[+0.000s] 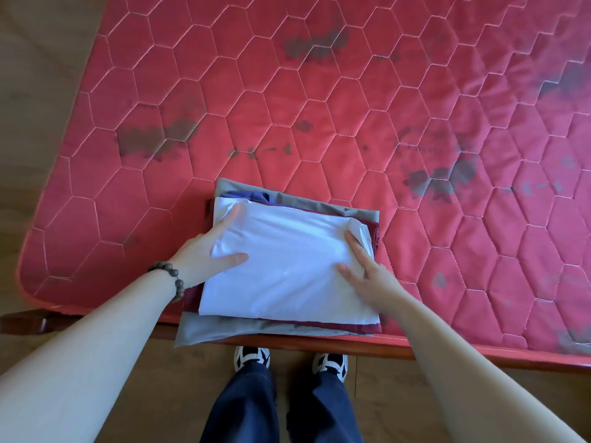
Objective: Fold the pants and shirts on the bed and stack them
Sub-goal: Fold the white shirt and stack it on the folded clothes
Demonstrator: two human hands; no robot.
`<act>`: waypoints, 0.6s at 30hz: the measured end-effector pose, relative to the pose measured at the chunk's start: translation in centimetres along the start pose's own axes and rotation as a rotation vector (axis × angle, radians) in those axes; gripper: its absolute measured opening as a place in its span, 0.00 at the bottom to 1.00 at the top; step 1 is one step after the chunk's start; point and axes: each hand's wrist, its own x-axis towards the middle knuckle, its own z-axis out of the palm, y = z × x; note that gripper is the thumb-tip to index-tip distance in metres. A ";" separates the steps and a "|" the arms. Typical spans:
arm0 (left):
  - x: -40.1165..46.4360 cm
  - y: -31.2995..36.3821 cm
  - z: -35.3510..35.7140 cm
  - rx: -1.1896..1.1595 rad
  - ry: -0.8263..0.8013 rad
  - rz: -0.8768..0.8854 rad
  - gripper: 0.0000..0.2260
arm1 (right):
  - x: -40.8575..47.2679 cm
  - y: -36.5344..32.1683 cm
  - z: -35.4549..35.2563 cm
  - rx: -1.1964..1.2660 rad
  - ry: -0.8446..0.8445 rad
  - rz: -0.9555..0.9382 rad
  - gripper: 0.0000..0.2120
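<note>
Head view, looking down over my two bare forearms at the near edge of a bed.

Item one: mattress (415, 123), red, quilted in a hexagon pattern, with dark blotches scattered over it. It sits on a wooden bed frame (319, 342) whose rail runs along the near edge.

Item two: stack of folded clothes (281, 260) at the near edge of the mattress, directly ahead of me. Top layer is a white shirt (287, 266), folded to a rough rectangle. Under it a dark red garment (372, 231) shows along the right and near sides. A bit of blue garment (249, 196) peeks out at the far end. The lowest layer I can see is a grey garment (204, 330), whose near corner hangs slightly past the rail. I cannot tell which of these layers are pants and which are shirts.

Item three: left hand (204, 251), on the left edge of the white shirt, fingers straight, thumb lying flat on top. A bead bracelet (172, 279) circles that wrist.

Item four: right hand (367, 270), on the right edge of the white shirt, fingers extended and flat on the cloth, tips by the folded edge. Neither hand is gripping anything.

Item five: wooden floor (160, 394) below the rail, with my dark trousers (281, 410) and black-and-white shoes (252, 358).
</note>
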 end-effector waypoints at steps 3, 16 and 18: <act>-0.3 0.3 0.0 -0.036 -0.013 0.025 0.41 | -0.3 0.5 0.8 0.047 0.078 -0.046 0.29; -3.5 2.8 0.4 -0.094 0.145 0.100 0.44 | -1.3 0.8 0.6 0.161 0.219 -0.180 0.25; -4.6 3.9 0.0 -0.129 0.166 0.132 0.44 | -2.3 0.1 -0.3 0.141 0.252 -0.206 0.25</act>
